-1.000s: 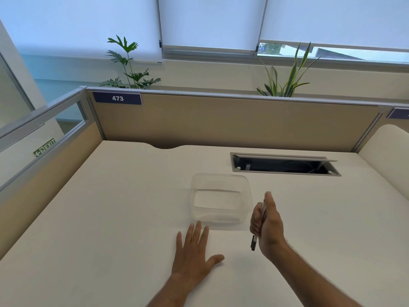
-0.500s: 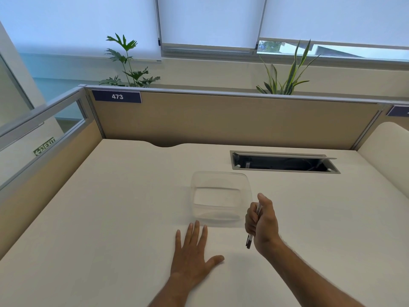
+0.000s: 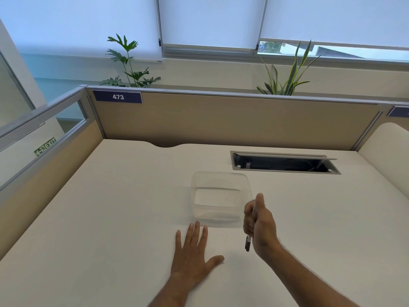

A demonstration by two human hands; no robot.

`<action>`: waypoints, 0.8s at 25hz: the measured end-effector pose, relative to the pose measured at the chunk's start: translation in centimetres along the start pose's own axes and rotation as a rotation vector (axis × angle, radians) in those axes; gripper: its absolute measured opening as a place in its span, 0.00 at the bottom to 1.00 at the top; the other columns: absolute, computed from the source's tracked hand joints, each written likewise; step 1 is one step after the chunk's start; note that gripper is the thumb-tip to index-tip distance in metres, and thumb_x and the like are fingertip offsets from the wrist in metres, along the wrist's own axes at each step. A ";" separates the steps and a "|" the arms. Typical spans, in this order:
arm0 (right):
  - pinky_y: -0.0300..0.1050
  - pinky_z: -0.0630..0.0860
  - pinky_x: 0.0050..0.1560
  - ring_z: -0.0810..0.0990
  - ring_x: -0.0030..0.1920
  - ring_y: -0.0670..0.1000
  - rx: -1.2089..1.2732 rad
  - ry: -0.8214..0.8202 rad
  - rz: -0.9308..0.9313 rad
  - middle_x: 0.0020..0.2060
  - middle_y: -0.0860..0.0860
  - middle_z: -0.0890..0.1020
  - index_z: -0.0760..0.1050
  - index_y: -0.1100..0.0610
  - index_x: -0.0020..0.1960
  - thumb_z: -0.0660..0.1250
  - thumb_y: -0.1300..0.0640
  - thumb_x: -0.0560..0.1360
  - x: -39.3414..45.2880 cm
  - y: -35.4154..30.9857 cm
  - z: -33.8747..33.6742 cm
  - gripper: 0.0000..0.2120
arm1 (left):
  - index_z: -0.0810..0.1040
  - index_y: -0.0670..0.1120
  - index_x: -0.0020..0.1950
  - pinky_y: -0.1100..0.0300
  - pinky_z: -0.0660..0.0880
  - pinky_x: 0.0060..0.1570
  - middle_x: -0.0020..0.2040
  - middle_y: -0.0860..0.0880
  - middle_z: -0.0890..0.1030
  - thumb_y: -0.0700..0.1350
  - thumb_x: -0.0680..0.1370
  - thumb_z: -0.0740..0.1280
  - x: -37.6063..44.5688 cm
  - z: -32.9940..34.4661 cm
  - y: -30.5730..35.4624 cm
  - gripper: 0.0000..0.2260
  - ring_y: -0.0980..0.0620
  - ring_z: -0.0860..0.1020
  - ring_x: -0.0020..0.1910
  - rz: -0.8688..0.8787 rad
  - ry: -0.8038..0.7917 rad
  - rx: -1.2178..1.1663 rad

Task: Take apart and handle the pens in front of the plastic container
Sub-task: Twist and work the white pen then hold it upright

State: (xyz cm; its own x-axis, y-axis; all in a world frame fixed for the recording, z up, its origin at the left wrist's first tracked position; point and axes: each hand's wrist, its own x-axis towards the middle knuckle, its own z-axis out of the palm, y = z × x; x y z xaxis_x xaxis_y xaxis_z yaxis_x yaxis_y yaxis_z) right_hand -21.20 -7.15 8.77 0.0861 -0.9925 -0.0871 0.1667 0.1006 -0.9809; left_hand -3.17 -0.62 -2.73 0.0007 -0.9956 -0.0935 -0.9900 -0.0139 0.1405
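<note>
The right hand (image 3: 261, 224) is closed in a fist around 1 pen (image 3: 248, 243), raised above the desk (image 3: 110, 207) just in front of the right near corner of the container (image 3: 220, 197). The pen stands nearly upright in the grip: its dark end pokes out below the fist, and a pale stretch of barrel shows between the curled fingers and the thumb. The thumb points up, past the container's right edge.

The left hand (image 3: 193, 251) lies flat on the desk, palm down, fingers spread wide, holding nothing. Its fingertips are near the container's front wall; whether they touch it cannot be told.

The container is clear plastic, open on top, sitting upright near the desk's middle. Behind it to the right is a cable slot (image 3: 285, 165) with its flap raised. A label reading 473 (image 3: 118, 97) sits on the partition, with 2 plants (image 3: 128, 63) behind.
</note>
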 end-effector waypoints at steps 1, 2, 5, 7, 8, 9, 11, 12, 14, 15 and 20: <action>0.42 0.59 0.25 0.60 0.25 0.48 -0.029 -0.027 -0.030 0.24 0.50 0.67 0.73 0.56 0.38 0.55 0.47 0.82 0.0 0.1 0.0 0.20 | 0.45 0.50 0.78 0.40 0.31 0.69 0.78 0.47 0.40 0.78 0.69 0.39 -0.1 -0.1 0.0 0.46 0.44 0.36 0.76 0.000 0.013 0.002; 0.41 0.63 0.26 0.64 0.27 0.49 -0.067 -0.070 -0.074 0.27 0.49 0.71 0.75 0.53 0.43 0.56 0.51 0.83 -0.1 0.2 -0.1 0.14 | 0.50 0.49 0.78 0.40 0.33 0.69 0.79 0.45 0.45 0.78 0.70 0.41 -0.2 -0.2 0.1 0.45 0.43 0.42 0.77 0.007 0.019 0.001; 0.38 0.78 0.39 0.79 0.37 0.47 -0.268 -0.166 -0.248 0.39 0.44 0.83 0.80 0.49 0.51 0.64 0.60 0.80 -0.4 0.6 -0.6 0.09 | 0.61 0.48 0.76 0.40 0.41 0.69 0.77 0.43 0.59 0.76 0.72 0.45 -0.5 -0.7 0.3 0.43 0.43 0.56 0.76 0.006 0.011 -0.017; 0.38 0.80 0.48 0.84 0.46 0.45 -0.495 -0.193 -0.417 0.45 0.43 0.86 0.83 0.49 0.50 0.71 0.63 0.76 -0.8 1.1 -1.5 0.10 | 0.51 0.50 0.78 0.39 0.36 0.70 0.79 0.46 0.46 0.78 0.70 0.41 -0.2 -0.3 0.1 0.45 0.46 0.42 0.77 0.011 0.031 -0.023; 0.38 0.80 0.50 0.84 0.48 0.45 -0.621 -0.227 -0.542 0.46 0.43 0.87 0.83 0.50 0.50 0.73 0.64 0.74 -1.0 1.5 -2.1 0.10 | 0.44 0.51 0.78 0.39 0.32 0.70 0.78 0.48 0.38 0.78 0.69 0.38 -0.1 0.0 -0.1 0.46 0.49 0.33 0.75 0.006 0.000 -0.020; 0.39 0.80 0.51 0.84 0.50 0.44 -0.743 -0.276 -0.682 0.47 0.43 0.87 0.83 0.51 0.51 0.73 0.64 0.73 -1.3 2.0 -2.8 0.10 | 0.41 0.51 0.78 0.39 0.30 0.70 0.77 0.49 0.35 0.79 0.68 0.37 -0.1 0.1 -0.2 0.46 0.50 0.29 0.73 0.000 -0.010 -0.024; 0.39 0.80 0.55 0.84 0.54 0.47 -0.948 -0.395 -0.895 0.50 0.47 0.87 0.84 0.54 0.52 0.73 0.62 0.74 -1.7 3.2 -4.3 0.08 | 0.41 0.51 0.78 0.39 0.30 0.69 0.77 0.48 0.36 0.79 0.68 0.37 0.0 0.1 -0.1 0.46 0.49 0.29 0.73 -0.004 -0.005 -0.019; 0.41 0.80 0.56 0.84 0.55 0.48 -1.021 -0.438 -0.951 0.52 0.48 0.87 0.84 0.54 0.52 0.72 0.61 0.74 -1.9 3.9 -5.0 0.08 | 0.46 0.50 0.78 0.40 0.32 0.70 0.79 0.47 0.41 0.78 0.69 0.39 -0.1 -0.1 0.0 0.46 0.47 0.33 0.75 -0.002 -0.002 -0.013; 0.42 0.82 0.54 0.84 0.58 0.50 -1.138 -0.502 -1.015 0.54 0.50 0.86 0.85 0.54 0.52 0.68 0.62 0.75 -2.1 5.0 -6.3 0.09 | 0.62 0.47 0.75 0.40 0.42 0.69 0.77 0.43 0.60 0.76 0.71 0.46 -0.6 -0.9 0.3 0.43 0.46 0.49 0.77 -0.003 -0.020 -0.017; 0.43 0.82 0.53 0.84 0.58 0.50 -1.191 -0.537 -1.038 0.54 0.50 0.86 0.85 0.54 0.52 0.64 0.61 0.77 -2.1 5.5 -6.9 0.11 | 0.69 0.47 0.72 0.40 0.46 0.67 0.74 0.43 0.67 0.75 0.72 0.48 -0.7 -1.0 0.4 0.42 0.46 0.57 0.75 0.005 -0.001 -0.004; 0.41 0.83 0.49 0.83 0.58 0.49 -1.348 -0.678 -1.101 0.55 0.49 0.86 0.85 0.51 0.50 0.48 0.57 0.82 -2.2 7.3 -8.5 0.24 | 0.58 0.47 0.77 0.40 0.40 0.69 0.78 0.43 0.55 0.76 0.72 0.45 -0.7 -1.1 0.3 0.44 0.43 0.54 0.77 0.010 0.023 -0.024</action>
State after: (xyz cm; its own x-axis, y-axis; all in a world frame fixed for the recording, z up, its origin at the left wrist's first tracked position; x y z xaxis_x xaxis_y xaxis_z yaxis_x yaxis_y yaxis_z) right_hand -28.55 -4.84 0.31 0.8764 -0.3379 0.3433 -0.3491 -0.9366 -0.0306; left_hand -3.35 -0.03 -1.56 -0.0057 -0.9976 -0.0696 -0.9863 -0.0059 0.1649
